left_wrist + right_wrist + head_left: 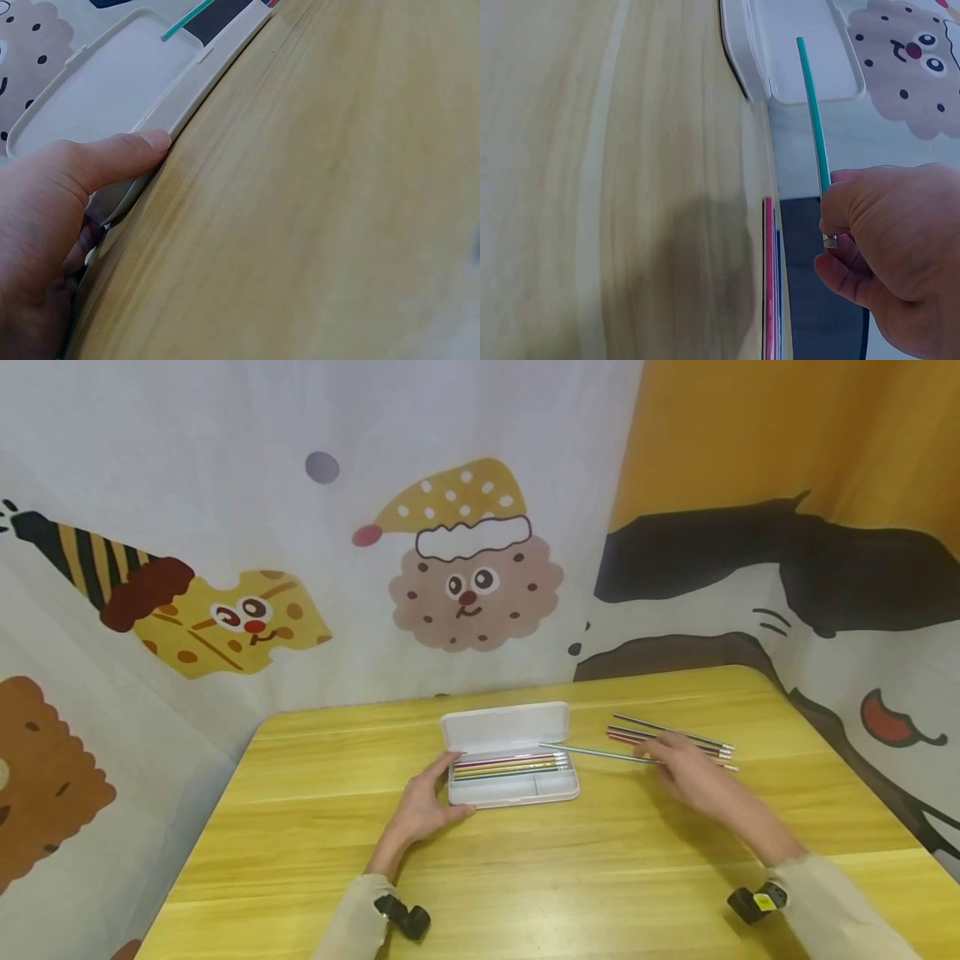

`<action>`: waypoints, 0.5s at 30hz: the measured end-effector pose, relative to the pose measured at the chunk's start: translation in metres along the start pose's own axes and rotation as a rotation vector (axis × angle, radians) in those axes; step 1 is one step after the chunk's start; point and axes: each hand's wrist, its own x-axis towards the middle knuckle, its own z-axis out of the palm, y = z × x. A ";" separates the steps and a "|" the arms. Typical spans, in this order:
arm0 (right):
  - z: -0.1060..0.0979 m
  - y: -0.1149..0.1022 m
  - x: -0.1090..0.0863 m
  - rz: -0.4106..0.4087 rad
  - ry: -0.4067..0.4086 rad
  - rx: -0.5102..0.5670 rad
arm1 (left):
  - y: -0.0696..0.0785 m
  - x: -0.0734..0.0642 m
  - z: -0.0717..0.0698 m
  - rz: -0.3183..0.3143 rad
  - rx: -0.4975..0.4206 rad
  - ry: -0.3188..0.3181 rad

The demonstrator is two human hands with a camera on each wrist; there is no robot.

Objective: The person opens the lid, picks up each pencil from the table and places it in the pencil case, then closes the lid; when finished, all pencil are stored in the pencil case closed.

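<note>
A white pencil case (491, 792) lies on the table with its lid raised at the back. Several pencils (510, 768) rest side by side in its long compartment. My left hand (420, 803) holds the case at its left end, the thumb (154, 140) against the front wall and the other fingers round the far side. Between thumb and fingers my right hand (693, 774) pinches a teal pencil (815, 116) near its eraser end. That pencil slants above the table, and its far tip is over the right part of the case in the head view.
To the right of the case, several loose pencils (660, 727) lie on the wooden table (555, 877), partly beneath my right hand. A curtain with cartoon figures (476, 593) hangs behind the table's back edge.
</note>
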 end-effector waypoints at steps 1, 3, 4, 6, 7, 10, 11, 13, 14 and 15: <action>0.001 -0.001 0.002 0.001 -0.007 0.005 | 0.000 0.000 0.000 0.005 -0.001 0.001; 0.002 -0.003 0.006 0.004 -0.019 0.020 | 0.000 0.000 0.000 0.006 0.001 0.001; 0.004 -0.004 0.007 0.004 -0.024 0.024 | 0.000 0.000 0.000 0.001 0.001 -0.001; 0.006 -0.006 0.010 0.004 -0.031 0.035 | 0.001 0.000 -0.001 -0.001 -0.002 0.000; 0.007 -0.007 0.011 0.001 -0.032 0.038 | 0.001 0.000 -0.001 -0.002 -0.001 0.001; 0.010 -0.008 0.015 -0.016 -0.030 0.050 | 0.002 0.000 -0.001 -0.007 0.002 0.003; 0.011 -0.009 0.017 -0.023 -0.028 0.053 | 0.002 -0.001 -0.001 -0.007 0.001 0.005; 0.013 -0.010 0.019 -0.040 -0.023 0.056 | 0.002 -0.001 -0.001 -0.013 0.002 0.005; 0.014 -0.010 0.021 -0.046 -0.021 0.058 | 0.002 -0.001 -0.001 -0.015 0.000 0.004; 0.015 -0.011 0.023 -0.054 -0.019 0.058 | 0.002 -0.001 -0.001 -0.018 -0.002 0.003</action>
